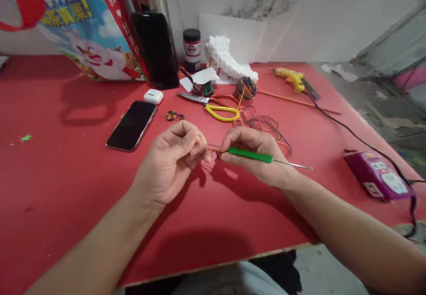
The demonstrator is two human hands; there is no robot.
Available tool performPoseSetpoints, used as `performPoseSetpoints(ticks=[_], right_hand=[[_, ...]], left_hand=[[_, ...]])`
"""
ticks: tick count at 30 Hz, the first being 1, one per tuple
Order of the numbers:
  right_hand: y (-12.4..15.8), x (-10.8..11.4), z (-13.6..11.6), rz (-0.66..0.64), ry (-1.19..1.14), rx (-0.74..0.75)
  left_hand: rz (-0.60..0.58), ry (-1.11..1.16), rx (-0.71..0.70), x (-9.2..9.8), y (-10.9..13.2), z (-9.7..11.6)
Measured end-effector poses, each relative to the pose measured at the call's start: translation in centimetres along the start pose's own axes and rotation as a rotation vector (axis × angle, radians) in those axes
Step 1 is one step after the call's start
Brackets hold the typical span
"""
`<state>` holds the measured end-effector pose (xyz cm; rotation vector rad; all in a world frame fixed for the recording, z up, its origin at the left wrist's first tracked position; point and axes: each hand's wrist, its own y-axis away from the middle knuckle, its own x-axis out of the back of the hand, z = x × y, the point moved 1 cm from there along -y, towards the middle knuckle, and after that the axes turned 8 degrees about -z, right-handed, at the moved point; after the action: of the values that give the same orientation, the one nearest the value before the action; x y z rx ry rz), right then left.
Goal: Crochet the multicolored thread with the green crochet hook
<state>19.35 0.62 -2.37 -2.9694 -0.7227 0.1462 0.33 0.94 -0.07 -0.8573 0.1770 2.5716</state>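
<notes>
My right hand is closed around a crochet hook with a green handle; one thin metal end points right, past my wrist. Just to its left, my left hand pinches multicoloured yarn, orange and dark, which spans the small gap between both hands. The hook's working tip is partly hidden by my fingers. Beyond my hands lie loose yarn strands and the yarn ball. A small crocheted piece in dark and orange yarn rests behind my left hand.
Scissors with yellow and orange handles lie behind my hands. A phone and white earbud case are left. Another phone stands upright by a jar. A glue gun and purple box with a cable are right.
</notes>
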Motion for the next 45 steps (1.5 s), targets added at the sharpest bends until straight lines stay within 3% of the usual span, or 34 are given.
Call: performPoseSetpoints(ticks=[3,6,10,15,22,29,34,40,45], right_hand=[[0.2,0.8,0.2,-0.029,-0.013,-0.033],[0.1,1.6,0.5,-0.085,-0.106,-0.098],[-0.2,2.2,0.6,-0.184,-0.164,-0.164],[-0.2,1.9,0.5,-0.298,-0.194,-0.179],[-0.4,1.6,0.9,-0.231,-0.341,-0.209],[-0.6,1.4,0.6,-0.075,-0.572,-0.354],[-0.6,0.8,0.8,-0.055,-0.538,-0.379],[-0.6,0.6,0.7,-0.051,-0.432,-0.373],[-0.6,0.8,1.1,-0.084,-0.428,-0.375]], left_hand=[[-0.104,-0.143,0.145,0.5,0.2,0.3],[-0.099,-0.322,0.251,0.9,0.2,0.1],[-0.038,-0.602,0.273,1.1,-0.1,-0.3],[-0.173,-0.778,0.283,1.1,-0.3,-0.4],[-0.278,-0.476,0.419,1.2,0.1,-1.6],[-0.149,-0.335,0.278,1.8,0.0,-2.1],[-0.146,-0.348,0.276,1.8,0.0,-2.2],[-0.006,0.023,0.207,0.9,-0.2,-2.6],[-0.010,0.034,0.238,1.2,-0.4,-2.7]])
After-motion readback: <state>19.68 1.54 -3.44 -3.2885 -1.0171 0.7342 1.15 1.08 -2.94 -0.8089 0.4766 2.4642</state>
